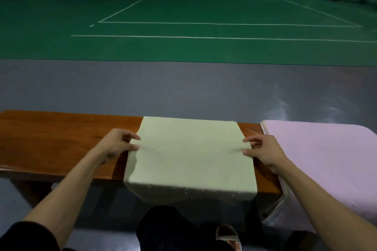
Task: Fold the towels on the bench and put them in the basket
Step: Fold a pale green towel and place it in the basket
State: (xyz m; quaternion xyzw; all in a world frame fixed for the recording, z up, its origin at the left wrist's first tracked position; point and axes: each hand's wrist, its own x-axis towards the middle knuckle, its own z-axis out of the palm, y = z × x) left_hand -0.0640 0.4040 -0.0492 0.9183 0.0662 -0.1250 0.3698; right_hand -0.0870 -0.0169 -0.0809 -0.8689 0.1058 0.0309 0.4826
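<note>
Towel lies across the middle of the tabletop, near edge overhanging, left grip and right grip each pinching a side edge midway, probably holding it taut and square for folding; pink towel lies right.

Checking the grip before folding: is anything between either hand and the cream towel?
Nothing visible. The left hand pinches the cream towel at its left edge, the right hand at its right edge. The pink towel lies off to the right.
</note>
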